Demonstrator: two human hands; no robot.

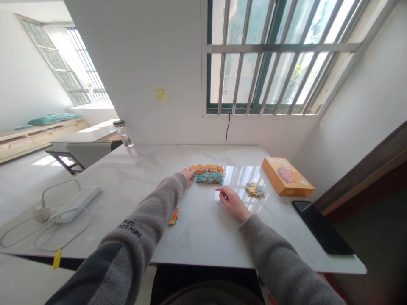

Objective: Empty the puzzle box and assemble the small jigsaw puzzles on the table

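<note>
Head view: touching the left end of the orange pieces (210,168) with the left hand (188,174), cannot tell whether pinching any; holding the right hand (234,203) near the teal pieces (210,178), index finger spread from the curled others; farther right, 1 yellow pile (255,189) near 1 orange box (287,176), on the white table (203,241).

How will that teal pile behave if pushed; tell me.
The teal pile would probably spread rather than travel as one block, since its pieces look loose and overlapping. They may slide easily, as the white tabletop looks smooth and glossy. Being low and flat, the pile seems unlikely to roll.
</note>
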